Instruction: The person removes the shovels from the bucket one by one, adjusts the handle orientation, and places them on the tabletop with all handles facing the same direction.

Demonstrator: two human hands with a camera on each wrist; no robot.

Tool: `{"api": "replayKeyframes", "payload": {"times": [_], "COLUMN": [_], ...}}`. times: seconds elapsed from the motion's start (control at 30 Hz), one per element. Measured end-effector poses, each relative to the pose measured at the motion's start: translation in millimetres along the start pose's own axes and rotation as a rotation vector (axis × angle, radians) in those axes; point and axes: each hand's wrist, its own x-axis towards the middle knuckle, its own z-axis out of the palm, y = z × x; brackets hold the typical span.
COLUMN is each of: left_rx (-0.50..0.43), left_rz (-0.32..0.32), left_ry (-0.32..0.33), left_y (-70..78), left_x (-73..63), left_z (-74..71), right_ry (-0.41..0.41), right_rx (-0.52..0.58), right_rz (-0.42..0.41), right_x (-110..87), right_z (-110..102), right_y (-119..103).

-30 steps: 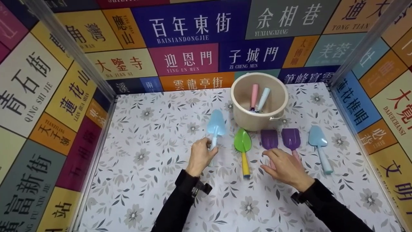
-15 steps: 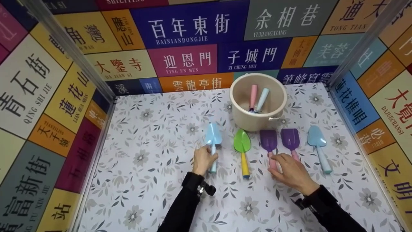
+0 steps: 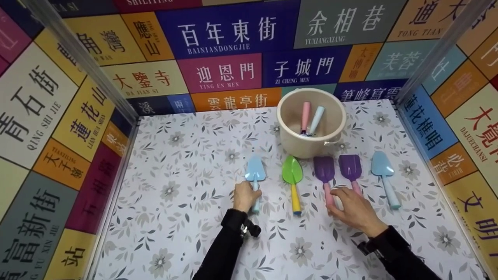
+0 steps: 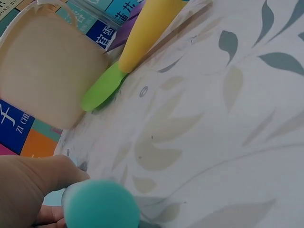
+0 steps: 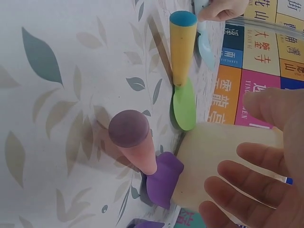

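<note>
My left hand [image 3: 244, 197] pinches the handle of a light blue garden trowel [image 3: 255, 170], whose blade points away from me. In the left wrist view, the thumb lies beside the turquoise handle end [image 4: 102, 204]. My right hand [image 3: 356, 210] hovers by the pink handle of a purple hand shovel [image 3: 324, 167]. In the right wrist view its fingers are parted, with a gap between them and that handle [image 5: 140, 147]. A second purple shovel [image 3: 350, 166] lies to the right, its handle partly hidden by that hand. Between the hands lies a green trowel [image 3: 292, 171] with a yellow handle.
A beige bucket [image 3: 297, 144] stands behind the row of tools, with a pink handle [image 3: 306, 114] and a light blue handle [image 3: 318, 116] sticking up inside. Another light blue trowel [image 3: 383, 163] lies far right. Sign-patterned walls [image 3: 229, 35] enclose the flowered tabletop [image 3: 171, 217].
My left hand has drawn the light blue trowel toward me and it now lies lower, level with the others. My right hand has shifted slightly right and toward me, beside the pink handle.
</note>
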Motion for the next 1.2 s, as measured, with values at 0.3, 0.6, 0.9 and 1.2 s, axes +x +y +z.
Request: {"api": "replayKeyframes", "payload": {"times": [0.3,0.6,0.9,1.2], "left_rx": [-0.012,0.054,-0.042,0.039], "left_rz": [0.023,0.041,0.209,0.467], "left_ry": [0.012,0.016,0.016,0.121], "left_y": [-1.0,-3.4,-3.4,-6.8], "left_x": [-1.9,-3.5,-17.1,-36.5], "left_z": [0.6,-5.7,-51.8,-100.9], "right_ry": [-0.008,-0.072,-0.135,-0.129], "right_rx": [-0.008,-0.002,0.022,0.005], "right_rz": [0.02,0.074,0.141,0.166], "right_x": [0.6,1.1,3.3,6.0], "right_z": [-2.4,-4.7,-9.9,-12.3], "right_y": [-1.0,-1.2,-1.0,-1.7]}}
